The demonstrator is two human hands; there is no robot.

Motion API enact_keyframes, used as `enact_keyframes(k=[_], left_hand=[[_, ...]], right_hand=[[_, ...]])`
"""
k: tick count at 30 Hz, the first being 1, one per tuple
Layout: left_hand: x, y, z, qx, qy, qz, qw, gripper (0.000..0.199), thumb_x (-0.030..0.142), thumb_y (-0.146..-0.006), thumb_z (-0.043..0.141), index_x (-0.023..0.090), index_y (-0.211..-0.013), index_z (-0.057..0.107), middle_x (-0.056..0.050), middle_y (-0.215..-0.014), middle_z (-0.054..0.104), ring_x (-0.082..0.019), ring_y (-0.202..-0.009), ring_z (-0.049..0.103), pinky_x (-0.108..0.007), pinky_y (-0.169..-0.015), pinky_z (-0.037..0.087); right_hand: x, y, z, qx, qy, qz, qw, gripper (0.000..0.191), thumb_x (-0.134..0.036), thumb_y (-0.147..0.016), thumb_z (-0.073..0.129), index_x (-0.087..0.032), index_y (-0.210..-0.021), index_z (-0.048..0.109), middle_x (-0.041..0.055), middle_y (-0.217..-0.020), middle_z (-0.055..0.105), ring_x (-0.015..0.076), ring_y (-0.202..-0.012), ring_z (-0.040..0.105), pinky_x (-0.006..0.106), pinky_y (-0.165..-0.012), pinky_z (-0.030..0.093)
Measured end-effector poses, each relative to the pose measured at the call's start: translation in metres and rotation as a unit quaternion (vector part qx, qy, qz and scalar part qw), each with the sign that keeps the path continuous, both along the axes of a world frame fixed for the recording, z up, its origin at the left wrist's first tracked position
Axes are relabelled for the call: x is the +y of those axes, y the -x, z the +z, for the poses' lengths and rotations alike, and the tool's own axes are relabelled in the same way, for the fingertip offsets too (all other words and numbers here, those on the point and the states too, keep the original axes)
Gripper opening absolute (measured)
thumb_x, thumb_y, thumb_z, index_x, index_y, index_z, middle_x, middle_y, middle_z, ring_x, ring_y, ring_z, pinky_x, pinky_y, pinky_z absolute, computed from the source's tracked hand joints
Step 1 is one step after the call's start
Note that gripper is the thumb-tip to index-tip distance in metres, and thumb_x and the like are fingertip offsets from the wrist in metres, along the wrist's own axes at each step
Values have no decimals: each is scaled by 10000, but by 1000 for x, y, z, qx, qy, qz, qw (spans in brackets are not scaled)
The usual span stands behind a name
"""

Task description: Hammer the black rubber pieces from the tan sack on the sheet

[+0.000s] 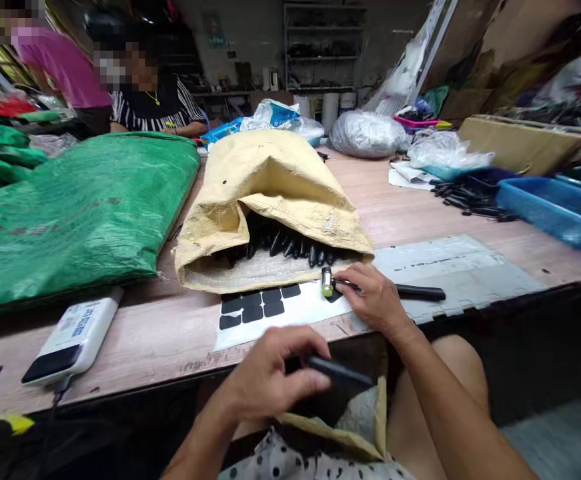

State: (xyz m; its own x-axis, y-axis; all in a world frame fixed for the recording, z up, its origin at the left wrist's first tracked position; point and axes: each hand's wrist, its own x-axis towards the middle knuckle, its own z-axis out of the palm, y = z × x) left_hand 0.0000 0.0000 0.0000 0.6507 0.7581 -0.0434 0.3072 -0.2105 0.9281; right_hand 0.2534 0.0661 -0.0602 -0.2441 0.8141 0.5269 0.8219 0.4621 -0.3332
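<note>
1. The table (395,193) has bare room between the yellow sack and the blue tray, and a narrow clear strip along its front edge.
2. The green sack (80,207) fills the left side.
3. The yellow sack (290,160) gapes toward the front edge, showing black pieces (315,255) inside.
4. An open bag (381,417) sits below the front edge.
5. The blue tray (545,210) stands near the right side.
6. A white sheet (247,335) of black patches reaches the front edge.
7. The left hand (275,377), short of that edge above the bag, pinches a dark rod (340,371).
8. The right hand (375,300) covers the shaft of a hammer (423,292) lying before the yellow sack; whether it grips, I cannot tell.
</note>
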Motion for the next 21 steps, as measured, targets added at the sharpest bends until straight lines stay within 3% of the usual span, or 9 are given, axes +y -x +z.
enact_keyframes(k=[3,5,9,12,15,19,21], left_hand=[[-24,-11,-32,143,2,-65,988,206,257,-751,728,254,-957,714,32,-747,662,-148,-700,585,-229,-635,401],[-34,-17,-60,233,2,-52,971,249,265,-748,707,270,-997,713,11,-774,694,-192,-750,636,-262,-672,435],[-42,-25,-117,361,70,18,930,338,368,-838,605,255,-1147,687,-92,-1080,748,-315,-1048,690,-377,-837,516],[-43,-29,-135,387,90,25,917,483,377,-906,521,217,-1355,594,-153,-1257,699,-343,-1194,645,-441,-950,506],[-41,-30,-114,342,50,-16,938,500,376,-861,604,222,-1337,620,-141,-1231,711,-334,-1152,660,-418,-939,507],[-22,-27,-44,201,38,-136,969,281,420,-803,720,264,-1035,749,2,-795,737,-185,-726,670,-248,-648,467],[0,-24,-12,127,44,-126,983,229,418,-860,676,239,-986,744,27,-745,699,-130,-649,603,-210,-570,408]], right_hand=[[1,0,0,-4,-4,-2,1000,135,-254,-917,615,-233,-1013,708,38,-958,679,213,-931,595,342,-849,468],[1,1,0,-5,-4,-6,1000,135,-255,-916,614,-237,-1013,708,38,-956,679,214,-928,595,343,-844,468],[0,2,2,-2,2,-10,1000,134,-255,-911,621,-243,-1012,710,35,-953,678,213,-920,596,340,-831,471],[0,2,3,4,6,-7,1000,135,-248,-911,619,-242,-1011,710,33,-949,678,211,-921,597,339,-834,476],[0,2,3,8,6,-5,1000,140,-243,-910,619,-238,-1015,711,34,-947,678,210,-922,596,340,-840,478],[1,2,1,4,0,-4,1000,143,-242,-905,623,-237,-1017,711,38,-946,677,212,-919,590,344,-839,476],[1,2,1,2,-4,-5,1000,146,-238,-902,623,-233,-1020,710,40,-946,675,214,-918,588,346,-837,473]])
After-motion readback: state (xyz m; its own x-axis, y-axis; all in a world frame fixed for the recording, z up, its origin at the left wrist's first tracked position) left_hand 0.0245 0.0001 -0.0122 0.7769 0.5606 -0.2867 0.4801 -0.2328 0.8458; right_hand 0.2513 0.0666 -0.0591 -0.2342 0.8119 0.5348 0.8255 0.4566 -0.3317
